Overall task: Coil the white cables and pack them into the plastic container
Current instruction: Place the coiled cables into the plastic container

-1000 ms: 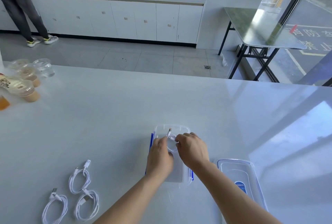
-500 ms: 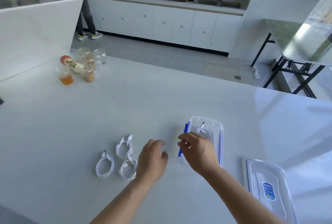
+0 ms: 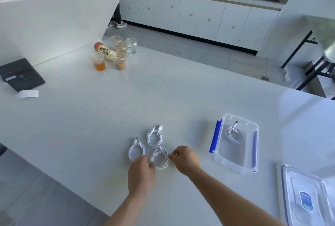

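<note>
Flanking one coiled cable [image 3: 160, 159], left hand [image 3: 141, 172], right hand [image 3: 187, 159], perhaps touching

Both forearms bare, extended forward, converging. Left hand [image 3: 141, 172] palm down, fingers curled downward. Right hand [image 3: 187, 159] knuckles up, thumb and forefinger drawn together, tips pointing left; grip unclear.

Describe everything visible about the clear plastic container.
The plastic container is a clear, rectangular, shallow tub with rounded corners, standing upright and open on the white table. A blue latch runs along its left side and another along its right. One coiled white cable lies on its floor at the far end; the rest is bare. Its lid lies apart, nearer and to the right.
</note>
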`<state>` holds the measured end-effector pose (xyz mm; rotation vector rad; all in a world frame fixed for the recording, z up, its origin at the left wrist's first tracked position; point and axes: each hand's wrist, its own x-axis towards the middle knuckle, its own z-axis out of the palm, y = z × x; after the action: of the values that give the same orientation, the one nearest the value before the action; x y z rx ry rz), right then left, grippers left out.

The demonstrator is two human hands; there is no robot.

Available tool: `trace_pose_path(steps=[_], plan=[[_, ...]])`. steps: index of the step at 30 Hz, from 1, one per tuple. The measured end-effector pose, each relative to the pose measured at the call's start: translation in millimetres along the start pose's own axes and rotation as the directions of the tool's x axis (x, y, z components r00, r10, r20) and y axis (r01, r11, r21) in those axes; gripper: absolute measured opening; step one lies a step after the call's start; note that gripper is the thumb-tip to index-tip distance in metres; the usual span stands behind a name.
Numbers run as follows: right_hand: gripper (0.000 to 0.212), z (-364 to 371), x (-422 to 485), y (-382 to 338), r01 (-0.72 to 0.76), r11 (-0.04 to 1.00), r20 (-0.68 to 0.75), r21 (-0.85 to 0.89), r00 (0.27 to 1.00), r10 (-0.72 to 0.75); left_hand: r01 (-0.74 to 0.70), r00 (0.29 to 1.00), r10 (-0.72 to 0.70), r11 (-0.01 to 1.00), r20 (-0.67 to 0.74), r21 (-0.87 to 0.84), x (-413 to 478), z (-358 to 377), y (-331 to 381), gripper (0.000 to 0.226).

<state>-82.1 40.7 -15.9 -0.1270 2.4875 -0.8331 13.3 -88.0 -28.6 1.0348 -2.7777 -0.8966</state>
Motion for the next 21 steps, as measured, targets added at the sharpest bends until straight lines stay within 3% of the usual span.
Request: trace_pose_path(steps=[4, 12, 16, 21], plan=[[0.026, 12.0, 5.5, -7.7, -0.049, 0.999, 0.001, -0.012, 0.999, 0.049, 0.000, 1.000, -0.001, 1.000, 0.019, 0.028, 7.6, 10.6, 3.5, 0.011], [0.013, 18.9, 9.2, -15.9, -0.096, 0.995, -0.005, -0.020, 0.995, 0.096, 0.088, 0.995, -0.086, 0.995, 0.041, -0.053, 19.6, 18.8, 9.1, 0.025], [0.006, 17.0, 8.0, -10.5, -0.129, 0.988, 0.022, 0.081, 0.992, 0.127, 0.182, 0.983, -0.175, 0.966, 0.052, -0.183, 19.2, 13.4, 11.2, 0.042], [0.006, 2.2, -1.2, -0.9, -0.112, 0.959, 0.011, 0.260, 0.993, 0.114, 0.163, 0.986, -0.146, 0.929, 0.076, -0.333, 19.8, 17.1, 5.1, 0.026]])
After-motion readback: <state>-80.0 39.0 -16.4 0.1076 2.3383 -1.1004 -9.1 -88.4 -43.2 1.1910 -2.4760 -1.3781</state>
